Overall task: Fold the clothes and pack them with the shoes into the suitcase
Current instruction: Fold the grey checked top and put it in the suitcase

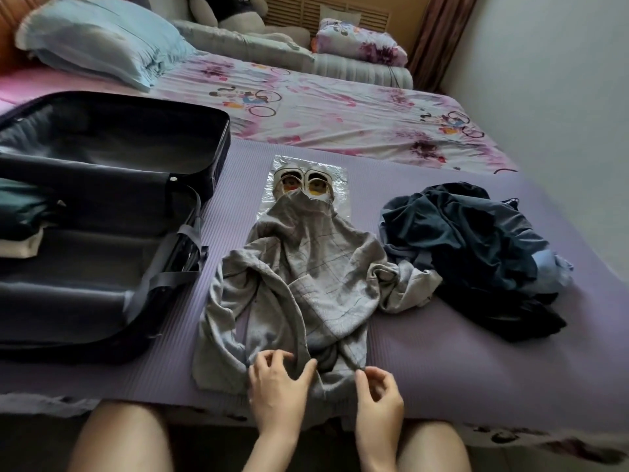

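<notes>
Grey top [306,284] is spread out, crumpled, in the middle of the purple mat [442,362] on the bed [340,114], hem end closest to the person. Its far end is draped over the near part of the shoes [303,180], which sit side by side on a clear plastic bag [335,172].

Left hand [277,386] rests on the hem with fingers spread and only lightly bent, so that grip is loose and not holding anything. Right hand [377,396] is at the hem's right corner. It looks like forefinger and thumb pinch the edge, but the fabric there is small and a bit blurry, so I'm not 100% sure.

Suitcase [112,199] lies open on the left, its edge just beside the top. There are already folded clothes [20,216] at its left side, dark green over something white. The straps hang loose over its right rim.

To the right of the top is a messy pile [476,250] of dark blue and lighter blue clothes, touching one sleeve. A blue pillow [95,42] lies at the far left of the bed.
</notes>
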The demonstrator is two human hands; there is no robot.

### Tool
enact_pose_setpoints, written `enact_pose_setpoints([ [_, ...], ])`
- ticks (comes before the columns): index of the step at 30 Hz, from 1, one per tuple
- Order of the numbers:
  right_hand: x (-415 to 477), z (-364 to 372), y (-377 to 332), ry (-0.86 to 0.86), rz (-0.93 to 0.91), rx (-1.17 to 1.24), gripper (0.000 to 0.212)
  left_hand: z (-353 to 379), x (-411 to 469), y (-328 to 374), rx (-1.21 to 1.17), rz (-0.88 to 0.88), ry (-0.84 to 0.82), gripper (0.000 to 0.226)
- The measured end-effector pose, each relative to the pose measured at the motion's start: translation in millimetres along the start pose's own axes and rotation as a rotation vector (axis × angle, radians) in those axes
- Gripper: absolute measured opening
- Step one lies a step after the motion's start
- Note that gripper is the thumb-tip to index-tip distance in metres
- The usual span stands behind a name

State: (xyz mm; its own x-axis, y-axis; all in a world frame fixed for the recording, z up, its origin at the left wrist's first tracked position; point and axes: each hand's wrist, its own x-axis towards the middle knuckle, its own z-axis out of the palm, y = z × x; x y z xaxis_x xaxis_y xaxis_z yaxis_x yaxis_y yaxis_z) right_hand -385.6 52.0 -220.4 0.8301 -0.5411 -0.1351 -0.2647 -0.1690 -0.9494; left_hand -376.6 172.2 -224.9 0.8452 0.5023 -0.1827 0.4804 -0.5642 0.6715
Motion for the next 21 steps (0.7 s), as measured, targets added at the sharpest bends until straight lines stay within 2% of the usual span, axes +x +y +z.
enact_pose_setpoints([
  [3, -6.2, -18.0, 9.9, 0.032, 0.046, 0.082, 0.018, 0.7, 4.5, -1.7, -0.131, -0.049, 0.021, 0.015],
  [7, -7.3, -33.1, 23.4, 0.060, 0.108, 0.090, 0.019, -21.6, 13.7, -18.9, -0.604, -0.133, -0.009, 0.008],
  [10, -13.4, -37.7, 32.2, -0.011, 0.169, 0.046, 0.017, -46.7, 20.5, -47.1, -0.747, -0.222, 0.109, 0.011],
  [14, -20.1, -38.3, 40.6, -0.161, 0.179, -0.119, 0.017, -68.3, 29.0, -79.8, -0.730, -0.284, 0.176, 0.016],
  [16, -3.2, -38.6, 33.5, -0.134, 0.078, -0.163, 0.019, -71.1, 30.7, -85.6, -0.696, -0.284, 0.127, 0.023],
  [18, 25.3, -33.5, 19.8, -0.089, -0.080, -0.186, 0.020, -71.0, 30.6, -85.9, -0.620, -0.241, 0.068, 0.048],
  [19, 41.3, -29.3, 11.9, -0.076, -0.146, -0.215, 0.023, -69.8, 30.7, -84.6, -0.557, -0.222, 0.054, 0.053],
  [21, 71.2, -15.8, -1.1, -0.093, -0.226, -0.325, 0.030, -67.7, 32.9, -81.6, -0.445, -0.183, 0.060, 0.048],
])
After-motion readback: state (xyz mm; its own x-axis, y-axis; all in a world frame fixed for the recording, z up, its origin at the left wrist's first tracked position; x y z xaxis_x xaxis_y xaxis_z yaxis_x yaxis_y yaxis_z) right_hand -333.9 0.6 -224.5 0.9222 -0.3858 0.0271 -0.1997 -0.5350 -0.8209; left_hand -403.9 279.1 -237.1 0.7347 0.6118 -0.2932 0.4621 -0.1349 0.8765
